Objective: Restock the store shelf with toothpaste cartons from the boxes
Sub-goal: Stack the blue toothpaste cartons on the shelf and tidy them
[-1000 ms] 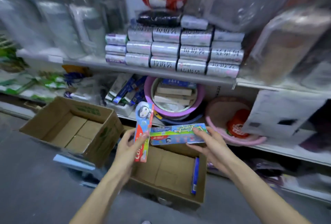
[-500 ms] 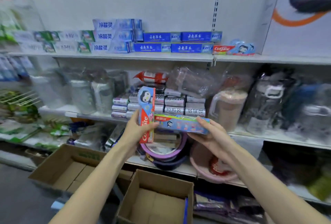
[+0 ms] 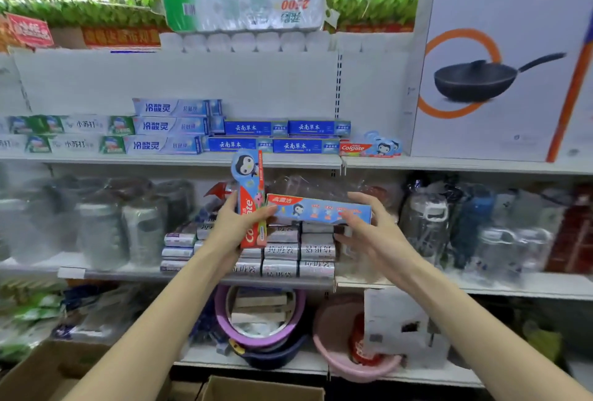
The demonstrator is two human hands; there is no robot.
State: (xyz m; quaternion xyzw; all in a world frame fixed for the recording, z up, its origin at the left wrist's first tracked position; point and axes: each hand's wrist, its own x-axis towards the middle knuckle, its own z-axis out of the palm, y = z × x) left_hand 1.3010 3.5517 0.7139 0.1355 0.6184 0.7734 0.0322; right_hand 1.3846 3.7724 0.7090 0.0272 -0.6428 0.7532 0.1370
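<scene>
Now raised from the box, our left hand clamps the upright carton, our right hand seemingly pinches the flat carton, ready for the shelf at twelve o'clock.

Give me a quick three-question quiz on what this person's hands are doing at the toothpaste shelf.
1. True or false: the left hand holds its penguin carton upright.
2. The right hand holds its blue carton: A) roughly level, B) upright, C) inside a cardboard box.
3. What is pictured on the big white box that stands beside the shelved Colgate carton?

Key: 1 true; 2 A; 3 a frying pan.
</scene>
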